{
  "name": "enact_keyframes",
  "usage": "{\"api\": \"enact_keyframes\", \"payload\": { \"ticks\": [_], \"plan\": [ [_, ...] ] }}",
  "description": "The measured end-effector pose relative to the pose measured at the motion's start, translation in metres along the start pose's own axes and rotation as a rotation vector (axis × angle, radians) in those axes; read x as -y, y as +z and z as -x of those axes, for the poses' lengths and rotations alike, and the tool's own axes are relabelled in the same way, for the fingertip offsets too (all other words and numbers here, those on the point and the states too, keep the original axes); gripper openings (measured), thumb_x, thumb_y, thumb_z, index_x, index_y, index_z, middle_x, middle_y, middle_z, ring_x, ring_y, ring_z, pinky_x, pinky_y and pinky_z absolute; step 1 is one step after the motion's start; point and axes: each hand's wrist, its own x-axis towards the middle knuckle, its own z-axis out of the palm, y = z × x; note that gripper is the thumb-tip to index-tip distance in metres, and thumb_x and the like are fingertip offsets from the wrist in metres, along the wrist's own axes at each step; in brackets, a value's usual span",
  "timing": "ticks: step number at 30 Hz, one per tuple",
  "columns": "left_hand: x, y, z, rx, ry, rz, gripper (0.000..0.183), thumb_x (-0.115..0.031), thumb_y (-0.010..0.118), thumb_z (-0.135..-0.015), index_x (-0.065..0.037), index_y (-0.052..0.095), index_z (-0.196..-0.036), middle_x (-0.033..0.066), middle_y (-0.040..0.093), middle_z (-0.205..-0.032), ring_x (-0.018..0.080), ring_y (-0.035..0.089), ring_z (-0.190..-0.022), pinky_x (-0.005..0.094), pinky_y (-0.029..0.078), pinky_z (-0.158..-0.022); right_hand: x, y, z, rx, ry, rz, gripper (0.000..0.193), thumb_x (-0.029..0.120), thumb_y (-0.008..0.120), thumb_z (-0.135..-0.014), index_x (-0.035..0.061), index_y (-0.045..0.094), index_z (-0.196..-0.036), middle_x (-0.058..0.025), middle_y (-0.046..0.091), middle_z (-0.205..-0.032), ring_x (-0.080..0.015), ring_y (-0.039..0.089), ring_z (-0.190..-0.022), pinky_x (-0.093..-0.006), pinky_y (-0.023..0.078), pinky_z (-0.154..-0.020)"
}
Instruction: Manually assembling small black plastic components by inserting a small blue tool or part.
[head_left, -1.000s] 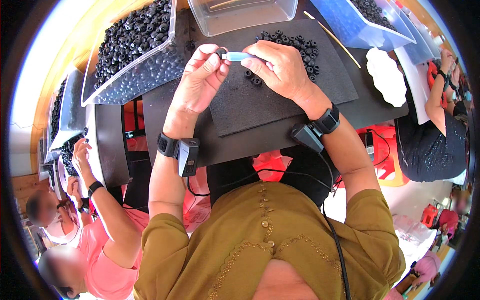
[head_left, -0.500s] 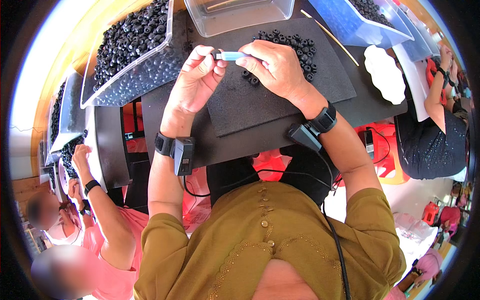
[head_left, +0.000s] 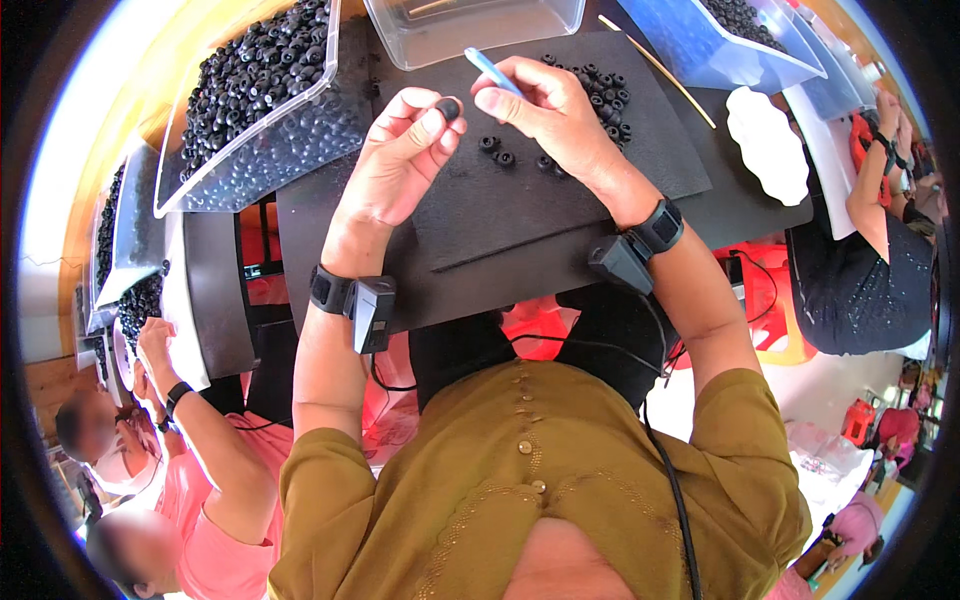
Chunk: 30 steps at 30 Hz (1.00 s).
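Between the thumb and fingers of my left hand (head_left: 400, 160) is pinched a small round black part (head_left: 449, 107). My right hand (head_left: 545, 110) grips a slim light-blue hand tool (head_left: 490, 70) that points up and to the left, apart from the black part; whether it has a blade does not show. Both hands are above a dark rectangular mat (head_left: 470, 210). Several loose black parts with holes (head_left: 605, 92) lie on the mat behind and beside my right hand, and a few more (head_left: 497, 152) sit between the hands.
A clear bin heaped with black parts (head_left: 262, 70) stands at the far left, with a clear tub (head_left: 475, 40) beside it. At the right are a thin wooden stick (head_left: 662, 74), a white scalloped object (head_left: 768, 145) and a bluish bin (head_left: 715, 55). Co-workers sit on both sides.
My right hand has drawn the blue tool away from the black part, and its tip has swung upward. The left hand keeps its pinch, and the part now faces differently.
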Motion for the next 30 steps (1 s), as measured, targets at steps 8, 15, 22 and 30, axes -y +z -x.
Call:
{"api": "enact_keyframes", "payload": {
  "ticks": [8, 15, 22, 30],
  "plan": [
    [0.010, 0.001, -0.001, -0.047, 0.012, -0.174, 0.013, -0.003, 0.063, -0.092, -0.005, 0.062, -0.105, 0.0075, 0.068, -0.100, 0.0157, 0.065, -0.091, 0.0266, 0.054, -0.084, 0.016, 0.003, 0.002, 0.156, 0.218, -0.291, 0.024, 0.032, 0.065, -0.094, 0.0074, 0.065, -0.096, 0.0047, 0.057, -0.075, -0.0019, 0.048, -0.067, -0.0173, 0.036, -0.057],
    [0.009, -0.002, 0.003, -0.061, 0.002, -0.019, 0.013, -0.003, 0.064, -0.092, -0.004, 0.063, -0.104, 0.0075, 0.068, -0.100, 0.0154, 0.065, -0.091, 0.0265, 0.054, -0.084, 0.005, 0.005, 0.003, 0.189, 0.149, -0.242, 0.024, 0.027, 0.072, -0.089, 0.0052, 0.065, -0.097, 0.0038, 0.059, -0.079, -0.0035, 0.052, -0.074, -0.0198, 0.042, -0.065],
    [-0.073, 0.021, 0.004, -0.254, 0.553, -0.770, 0.014, 0.001, 0.068, -0.086, -0.002, 0.065, -0.100, 0.0111, 0.070, -0.097, 0.0161, 0.068, -0.085, 0.0282, 0.055, -0.078, 0.012, -0.011, 0.002, -0.036, 0.067, -0.005, 0.025, 0.027, 0.072, -0.089, 0.0039, 0.067, -0.095, 0.0029, 0.059, -0.074, -0.0048, 0.054, -0.069, -0.0231, 0.044, -0.064],
    [-0.140, 0.014, 0.017, -0.543, 0.788, -1.831, 0.022, -0.003, 0.073, -0.080, -0.010, 0.072, -0.101, 0.0066, 0.068, -0.113, 0.0177, 0.065, -0.098, 0.0300, 0.053, -0.081, 0.012, -0.005, 0.000, -0.124, 0.013, 0.041, 0.017, 0.020, 0.067, -0.092, 0.0037, 0.067, -0.095, 0.0043, 0.059, -0.074, -0.0036, 0.052, -0.067, -0.0207, 0.042, -0.062]
  ]
}}
